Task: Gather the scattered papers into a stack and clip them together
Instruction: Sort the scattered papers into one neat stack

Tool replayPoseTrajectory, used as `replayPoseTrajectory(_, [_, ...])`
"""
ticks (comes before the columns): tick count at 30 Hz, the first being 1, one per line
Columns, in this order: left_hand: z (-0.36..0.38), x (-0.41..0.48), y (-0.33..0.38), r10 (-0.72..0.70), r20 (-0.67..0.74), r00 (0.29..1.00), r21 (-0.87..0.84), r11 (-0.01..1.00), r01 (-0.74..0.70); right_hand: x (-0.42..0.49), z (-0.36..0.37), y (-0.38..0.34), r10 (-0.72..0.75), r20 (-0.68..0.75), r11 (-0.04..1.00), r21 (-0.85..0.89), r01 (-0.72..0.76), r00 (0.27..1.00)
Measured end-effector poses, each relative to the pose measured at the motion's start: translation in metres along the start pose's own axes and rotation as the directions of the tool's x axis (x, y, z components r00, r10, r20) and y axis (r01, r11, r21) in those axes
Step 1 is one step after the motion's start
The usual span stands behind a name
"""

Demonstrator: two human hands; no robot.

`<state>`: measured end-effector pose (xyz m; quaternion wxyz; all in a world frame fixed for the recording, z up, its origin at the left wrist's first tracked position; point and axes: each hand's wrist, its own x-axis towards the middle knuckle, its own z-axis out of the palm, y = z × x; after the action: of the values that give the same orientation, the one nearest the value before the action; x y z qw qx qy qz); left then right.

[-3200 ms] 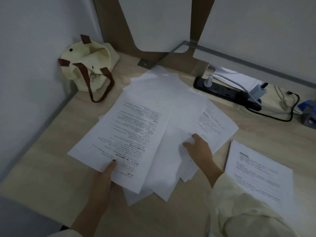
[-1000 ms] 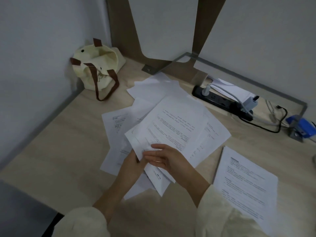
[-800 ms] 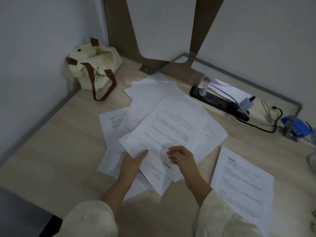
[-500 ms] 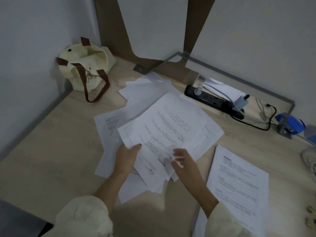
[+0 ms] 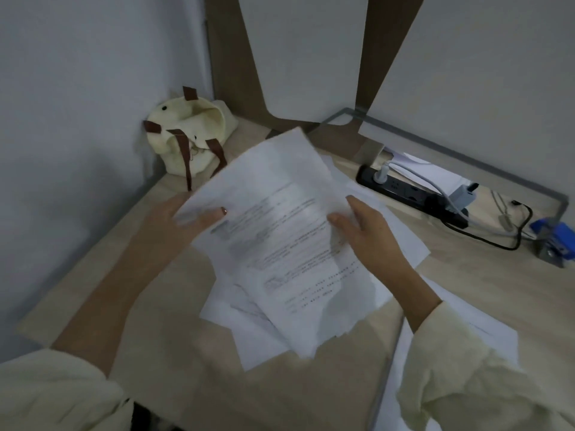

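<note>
A bundle of printed white papers [image 5: 280,231] is lifted off the wooden desk [image 5: 485,275], tilted and blurred by motion. My left hand [image 5: 174,219] grips its left edge, thumb on top. My right hand [image 5: 370,231] holds its right edge, fingers on the sheets. More loose sheets [image 5: 249,325] lie on the desk under the bundle. Another printed sheet [image 5: 485,331] lies at the right, partly hidden by my right sleeve. No clip is in view.
A cream tote bag with brown straps [image 5: 189,144] sits in the back left corner. A black power strip with plugs and cables [image 5: 410,194] runs along the back right. A blue stapler [image 5: 553,237] is at the far right edge.
Both hands have moved apart to the sides of the sheets and raised a bundle off the desk. The papers that lay fanned out are now mostly gathered in my hands.
</note>
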<state>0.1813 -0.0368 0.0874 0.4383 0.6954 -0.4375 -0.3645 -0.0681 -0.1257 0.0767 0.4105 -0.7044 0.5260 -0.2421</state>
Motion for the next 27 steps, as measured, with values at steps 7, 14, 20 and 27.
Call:
replayPoseTrajectory(7, [0.03, 0.0, -0.025, -0.176, 0.17, 0.97, -0.389, 0.892, 0.23, 0.0, 0.005, -0.002, 0.188, 0.105, 0.83, 0.515, -0.216, 0.976])
replayPoseTrajectory(14, [0.031, -0.012, -0.071, -0.42, -0.015, 0.907, -0.251, 0.88, 0.403, 0.004, 0.033, 0.052, 0.532, -0.049, 0.781, 0.414, -0.467, 0.846])
replayPoseTrajectory(20, [0.027, -0.026, -0.114, -0.547, -0.036, 0.836, -0.154, 0.83, 0.536, -0.007, 0.049, 0.087, 0.758, 0.021, 0.588, 0.411, -0.697, 0.652])
replayPoseTrajectory(27, [0.04, -0.034, -0.119, -0.553, -0.02, 0.833, -0.173, 0.823, 0.541, -0.028, 0.078, 0.087, 0.7, 0.074, 0.675, 0.258, -0.691, 0.711])
